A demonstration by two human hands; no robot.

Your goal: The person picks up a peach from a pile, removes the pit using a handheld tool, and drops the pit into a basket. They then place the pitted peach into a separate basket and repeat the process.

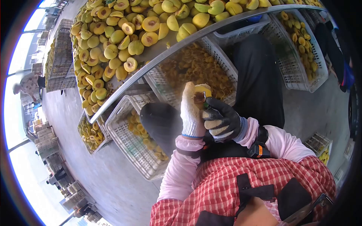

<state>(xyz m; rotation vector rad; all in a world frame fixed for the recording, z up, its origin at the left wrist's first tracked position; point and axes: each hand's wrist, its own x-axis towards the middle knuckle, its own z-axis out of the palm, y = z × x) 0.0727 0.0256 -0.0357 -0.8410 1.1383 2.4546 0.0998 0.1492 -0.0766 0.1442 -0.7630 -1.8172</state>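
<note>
My left hand (191, 111), in a white knitted glove, is wrapped round a halved yellow fruit (203, 92) whose brown pit hollow faces up. Against the fruit's right side is my right hand (223, 119), in a black and cream glove. Its fingers are curled round a small dark green tool (207, 106), which is mostly hidden at the edge of the fruit. Both hands are close together above my lap. Just beyond them a white crate (223, 62) holds many brown pits (196, 67).
A metal-edged table (151, 64) heaped with halved fruit (113, 41) spans the top. Crates of fruit (130, 150) stand at the lower left and upper right (315, 81). Stacked crates (60, 56) and a person (29, 86) are at the far left. Another person's dark-clothed leg (330, 49) shows at right.
</note>
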